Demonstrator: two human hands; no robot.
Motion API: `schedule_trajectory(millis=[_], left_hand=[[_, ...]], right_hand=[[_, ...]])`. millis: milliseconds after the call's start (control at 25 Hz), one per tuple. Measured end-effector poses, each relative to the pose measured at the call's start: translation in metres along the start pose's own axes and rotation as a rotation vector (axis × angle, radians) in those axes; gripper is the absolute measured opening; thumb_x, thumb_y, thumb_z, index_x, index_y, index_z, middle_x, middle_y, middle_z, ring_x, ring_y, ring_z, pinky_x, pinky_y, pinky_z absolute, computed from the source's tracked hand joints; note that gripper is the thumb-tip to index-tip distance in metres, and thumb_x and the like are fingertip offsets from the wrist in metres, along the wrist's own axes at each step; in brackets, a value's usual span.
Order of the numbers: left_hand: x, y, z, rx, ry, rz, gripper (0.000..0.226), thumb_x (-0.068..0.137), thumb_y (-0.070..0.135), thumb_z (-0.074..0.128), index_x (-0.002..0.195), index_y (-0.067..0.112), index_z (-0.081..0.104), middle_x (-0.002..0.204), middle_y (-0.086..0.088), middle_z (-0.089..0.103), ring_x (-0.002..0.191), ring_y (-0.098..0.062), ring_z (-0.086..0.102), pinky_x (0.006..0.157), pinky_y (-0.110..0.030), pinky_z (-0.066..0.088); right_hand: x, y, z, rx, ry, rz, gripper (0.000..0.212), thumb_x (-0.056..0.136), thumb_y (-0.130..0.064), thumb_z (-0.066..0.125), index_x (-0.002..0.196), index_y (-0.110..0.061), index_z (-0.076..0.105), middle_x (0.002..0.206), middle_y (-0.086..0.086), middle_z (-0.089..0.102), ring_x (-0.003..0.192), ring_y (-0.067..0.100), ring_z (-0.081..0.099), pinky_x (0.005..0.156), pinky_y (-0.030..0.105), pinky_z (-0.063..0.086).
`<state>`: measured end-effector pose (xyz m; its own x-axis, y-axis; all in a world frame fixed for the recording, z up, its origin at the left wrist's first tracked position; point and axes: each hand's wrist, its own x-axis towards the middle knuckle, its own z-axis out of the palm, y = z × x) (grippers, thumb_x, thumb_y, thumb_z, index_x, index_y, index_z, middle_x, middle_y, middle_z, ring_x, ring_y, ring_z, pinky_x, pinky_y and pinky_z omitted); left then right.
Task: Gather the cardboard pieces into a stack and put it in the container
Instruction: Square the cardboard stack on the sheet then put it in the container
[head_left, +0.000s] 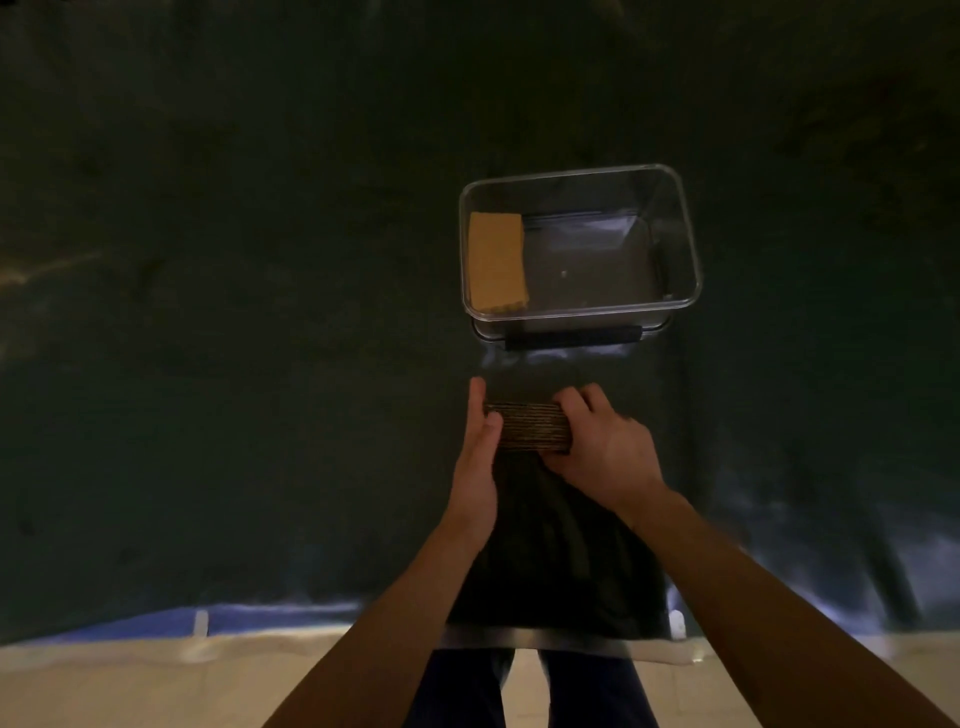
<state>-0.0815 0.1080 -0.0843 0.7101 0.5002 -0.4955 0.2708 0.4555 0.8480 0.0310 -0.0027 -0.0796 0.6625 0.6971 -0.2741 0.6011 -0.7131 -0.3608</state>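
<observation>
A stack of brown cardboard pieces (530, 426) stands on edge on the dark table, its layered edges facing me. My left hand (478, 457) presses flat against the stack's left end. My right hand (597, 447) grips its right end, fingers curled over the top. Beyond them stands a clear plastic container (685, 244) with a dark handle on its near side. Inside it, against the left wall, lies a tan cardboard stack (496, 262).
A dark cloth (260, 312) covers the table, and its near edge (311, 623) runs below my forearms. Light floor and my legs show under that edge. The scene is dim.
</observation>
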Motion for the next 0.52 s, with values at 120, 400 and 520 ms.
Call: schedule_trajectory(millis=[120,400,520], left_hand=[[0.001,0.01,-0.011,0.414,-0.037,0.156,0.084,0.093,0.041,0.054,0.157,0.026,0.002,0.166,0.002,0.009,0.147,0.003,0.018,0.119,-0.02,0.02],[0.007,0.006,-0.006,1.706,-0.197,0.667,0.075,0.096,0.044,0.038,0.157,0.009,0.011,0.166,-0.011,0.008,0.153,-0.025,0.005,0.123,-0.047,0.013],[0.012,0.004,-0.006,1.74,-0.162,0.68,0.067,0.098,0.036,0.036,0.156,0.009,0.016,0.164,-0.011,0.017,0.152,-0.025,0.012,0.123,-0.048,0.013]], right_hand=[[-0.001,-0.001,-0.002,0.002,-0.018,-0.003,0.054,0.081,-0.05,0.067,0.123,-0.024,0.045,0.119,0.002,0.052,0.086,0.019,0.064,0.068,0.034,0.056],[-0.003,-0.003,-0.004,-0.029,0.007,0.015,0.046,0.083,-0.044,0.064,0.119,-0.025,0.045,0.118,0.002,0.055,0.083,0.021,0.067,0.062,0.032,0.049],[-0.006,0.005,-0.002,0.146,0.0,0.093,0.058,0.079,-0.041,0.069,0.129,-0.028,0.044,0.125,0.0,0.053,0.096,0.021,0.065,0.074,0.037,0.056]])
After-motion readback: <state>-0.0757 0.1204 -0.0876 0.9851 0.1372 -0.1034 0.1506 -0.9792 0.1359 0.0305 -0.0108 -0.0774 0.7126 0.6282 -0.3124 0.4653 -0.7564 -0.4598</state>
